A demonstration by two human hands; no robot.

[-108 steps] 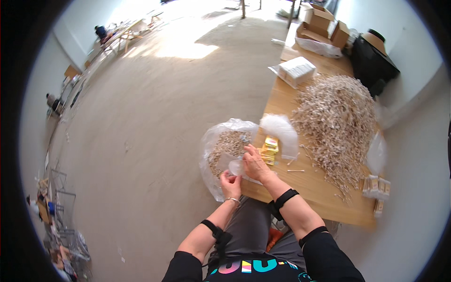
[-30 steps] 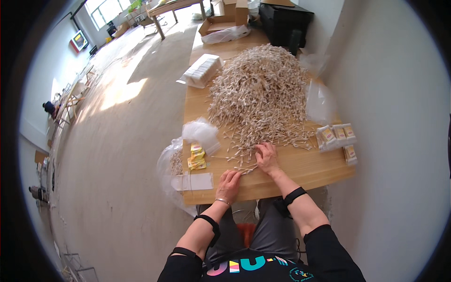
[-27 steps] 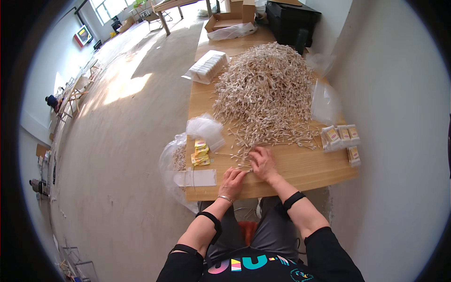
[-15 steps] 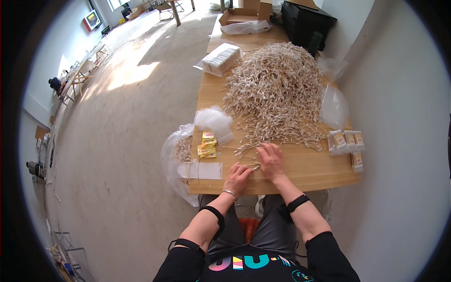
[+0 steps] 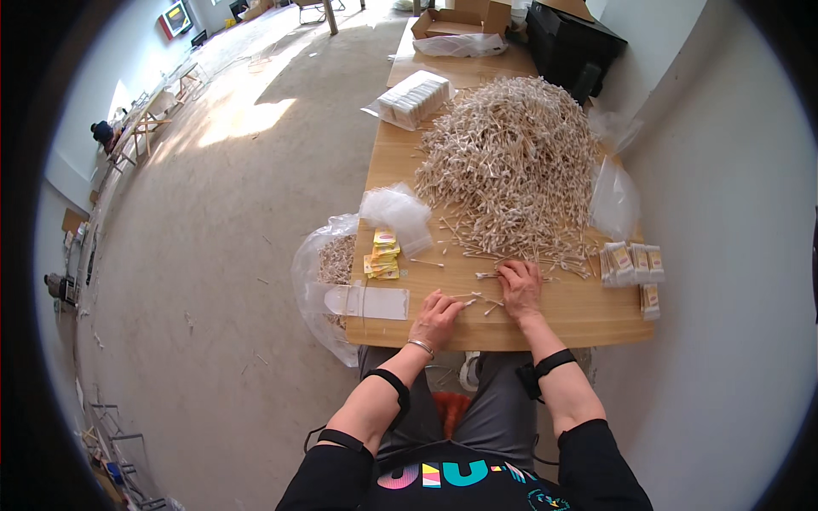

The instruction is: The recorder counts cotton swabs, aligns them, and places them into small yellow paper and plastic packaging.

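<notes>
A large heap of cotton swabs (image 5: 515, 162) with wooden sticks and white tips covers the middle of the table. My left hand (image 5: 437, 321) rests near the table's front edge, fingers closed round a few swabs whose white tips poke out to the right. At the heap's near edge, my right hand (image 5: 520, 288) has its fingers bent over a small bunch of swabs; tips show on its left side. Loose swabs (image 5: 489, 307) lie on the wood between the two hands. How many each hand holds is hidden by the fingers.
Left of my hands lie yellow printed cards (image 5: 383, 255), clear plastic bags (image 5: 396, 215) and a white strip (image 5: 379, 303). A bag of swabs (image 5: 332, 264) hangs at the table's left edge. Filled packs (image 5: 630, 264) stand right. Behind are a wrapped stack (image 5: 413, 98) and a cardboard box (image 5: 460, 30).
My right hand has moved right, away from the left hand, and now bends over swabs at the heap's edge. Several loose swabs show between the hands. The left hand has barely moved.
</notes>
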